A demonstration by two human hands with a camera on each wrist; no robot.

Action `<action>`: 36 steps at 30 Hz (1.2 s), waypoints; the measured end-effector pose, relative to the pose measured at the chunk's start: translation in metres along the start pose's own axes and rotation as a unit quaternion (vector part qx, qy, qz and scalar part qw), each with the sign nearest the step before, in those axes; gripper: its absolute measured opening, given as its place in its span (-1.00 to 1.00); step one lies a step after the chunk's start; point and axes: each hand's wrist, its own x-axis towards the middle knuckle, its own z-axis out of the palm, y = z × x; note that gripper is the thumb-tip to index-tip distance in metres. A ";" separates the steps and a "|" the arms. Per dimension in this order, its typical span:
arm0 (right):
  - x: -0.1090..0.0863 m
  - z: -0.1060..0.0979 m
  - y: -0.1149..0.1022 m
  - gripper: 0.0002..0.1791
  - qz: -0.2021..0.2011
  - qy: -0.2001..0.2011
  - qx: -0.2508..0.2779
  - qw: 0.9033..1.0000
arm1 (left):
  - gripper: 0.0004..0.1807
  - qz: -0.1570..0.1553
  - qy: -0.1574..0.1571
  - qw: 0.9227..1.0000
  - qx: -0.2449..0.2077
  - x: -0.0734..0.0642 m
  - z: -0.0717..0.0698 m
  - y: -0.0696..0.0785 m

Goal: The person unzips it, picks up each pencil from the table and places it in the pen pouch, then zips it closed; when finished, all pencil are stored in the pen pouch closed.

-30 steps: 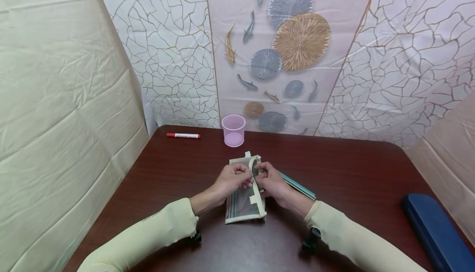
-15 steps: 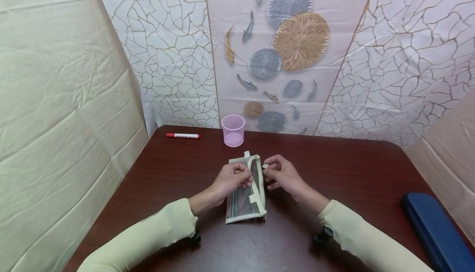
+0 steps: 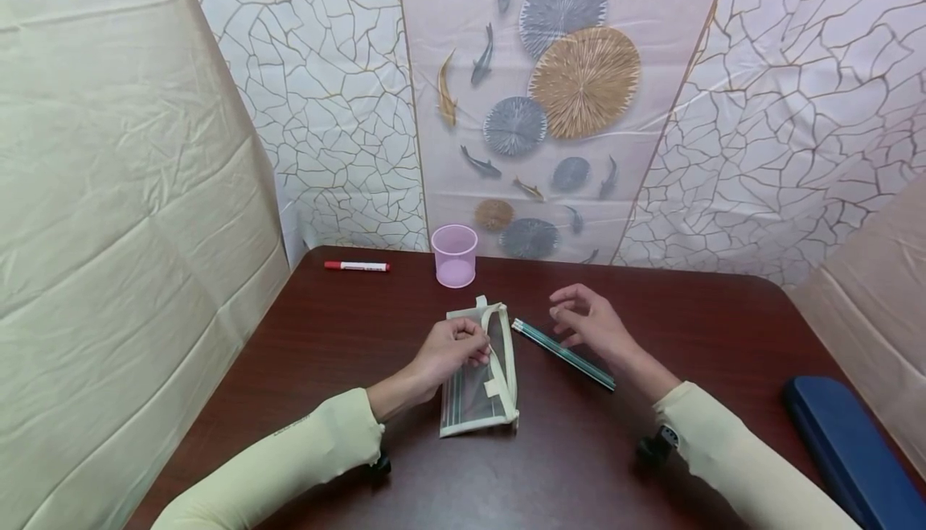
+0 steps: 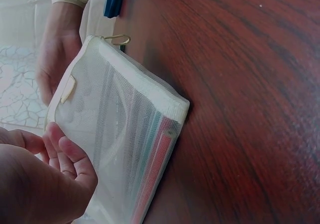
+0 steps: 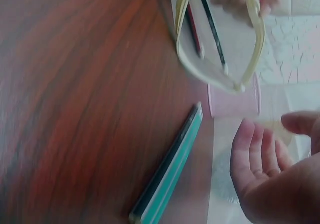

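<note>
A see-through mesh pencil pouch [image 3: 473, 401] with cream edging lies on the table, its zipper side gaping. My left hand [image 3: 450, 355] pinches the cream edge of that opening. Inside the pouch, a red pencil [image 5: 194, 32] and a dark pencil [image 5: 214, 29] show in the right wrist view. Right of the pouch, a few green and dark pencils [image 3: 564, 355] lie side by side on the table, pale ends toward the pouch. My right hand [image 3: 596, 329] hovers just beyond them with loosely bent fingers, holding nothing.
A pink translucent cup [image 3: 456, 260] stands at the table's back edge behind the pouch. To its left lies a red-and-white marker [image 3: 357, 266]. A long dark blue case [image 3: 850, 449] sits at the right edge. Patterned cloth [image 3: 347, 112] hangs behind the table.
My right hand has drawn back from the pouch's opening to the right and away from me, uncovering the pencils on the table. The left hand keeps its hold on the pouch's edge.
</note>
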 end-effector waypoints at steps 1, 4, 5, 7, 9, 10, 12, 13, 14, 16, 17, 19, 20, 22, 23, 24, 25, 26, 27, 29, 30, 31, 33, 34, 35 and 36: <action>0.002 -0.003 0.002 -0.59 -0.002 -0.005 -0.005 1.000 | -0.92 0.000 0.000 1.000 0.000 0.000 0.000 0.000; 0.006 -0.013 0.009 -0.56 -0.002 -0.019 -0.021 1.000 | -0.92 0.000 0.000 1.000 0.002 0.001 0.001 0.000; 0.008 -0.016 0.012 -0.56 -0.001 -0.027 -0.030 0.999 | -0.92 -0.001 0.000 1.000 0.002 0.001 0.001 0.000; 0.010 -0.022 0.017 -0.53 0.000 -0.048 -0.046 0.998 | -0.92 -0.001 0.000 1.000 0.004 0.002 0.001 0.000; 0.012 -0.028 0.022 -0.52 0.008 -0.071 -0.062 0.996 | -0.92 -0.004 0.000 1.000 0.003 0.002 0.002 -0.001; 0.014 -0.031 0.025 -0.52 0.013 -0.084 -0.071 0.994 | -0.92 -0.005 0.000 1.000 0.003 0.003 0.002 -0.001; 0.018 -0.036 0.032 -0.52 0.020 -0.113 -0.089 0.989 | -0.92 -0.009 -0.001 1.000 0.003 0.003 0.003 -0.001; 0.020 -0.038 0.036 -0.53 0.025 -0.125 -0.096 0.987 | -0.92 -0.011 -0.001 1.000 0.003 0.003 0.004 0.000; 0.021 -0.041 0.039 -0.54 0.028 -0.139 -0.102 0.985 | -0.92 -0.011 0.000 1.000 0.004 0.003 0.004 0.000; 0.025 -0.044 0.046 -0.55 0.028 -0.162 -0.111 0.980 | -0.92 -0.011 0.001 1.000 0.006 0.003 0.005 0.000; 0.026 -0.045 0.048 -0.55 0.026 -0.172 -0.115 0.978 | -0.92 -0.011 0.002 1.000 0.008 0.003 0.005 0.000; 0.028 -0.047 0.050 -0.56 0.022 -0.187 -0.118 0.975 | -0.93 -0.009 0.003 1.000 0.010 0.004 0.006 -0.001; 0.028 -0.047 0.051 -0.56 0.018 -0.193 -0.119 0.974 | -0.93 -0.006 0.003 1.000 0.011 0.005 0.006 -0.002; 0.029 -0.048 0.051 -0.56 0.010 -0.201 -0.122 0.972 | -0.93 -0.004 0.004 1.000 0.012 0.005 0.006 -0.003; 0.029 -0.047 0.051 -0.56 0.006 -0.206 -0.123 0.971 | -0.93 -0.002 0.004 1.000 0.012 0.006 0.006 -0.003; 0.029 -0.047 0.050 -0.56 0.003 -0.209 -0.124 0.970 | -0.93 -0.001 0.004 1.000 0.013 0.006 0.007 -0.003; 0.030 -0.047 0.051 -0.56 -0.001 -0.212 -0.127 0.969 | -0.93 0.000 0.004 1.000 0.013 0.007 0.007 -0.003; 0.030 -0.047 0.051 -0.56 -0.003 -0.214 -0.131 0.968 | -0.93 0.001 0.004 1.000 0.013 0.007 0.007 -0.003; 0.030 -0.047 0.051 -0.56 -0.004 -0.215 -0.133 0.968 | -0.93 0.000 0.005 1.000 0.011 0.007 0.008 -0.003; 0.030 -0.046 0.051 -0.57 -0.005 -0.215 -0.137 0.967 | -0.94 -0.001 0.004 1.000 0.010 0.007 0.008 -0.003; 0.030 -0.046 0.051 -0.57 -0.006 -0.215 -0.139 0.967 | -0.94 -0.002 0.004 1.000 0.010 0.007 0.009 -0.003; 0.030 -0.046 0.051 -0.57 -0.007 -0.215 -0.140 0.967 | -0.93 -0.002 0.004 1.000 0.009 0.007 0.009 -0.003; 0.029 -0.045 0.051 -0.58 -0.008 -0.215 -0.139 0.967 | -0.93 -0.001 0.004 1.000 0.012 0.006 0.009 -0.004; 0.029 -0.045 0.051 -0.59 -0.009 -0.216 -0.139 0.966 | -0.93 -0.002 0.004 1.000 0.013 0.007 0.010 -0.004; 0.028 -0.045 0.051 -0.59 -0.010 -0.216 -0.138 0.967 | -0.93 -0.001 0.004 1.000 0.014 0.006 0.010 -0.004; 0.028 -0.045 0.051 -0.60 -0.011 -0.217 -0.138 0.966 | -0.92 -0.001 0.004 1.000 0.015 0.006 0.010 -0.004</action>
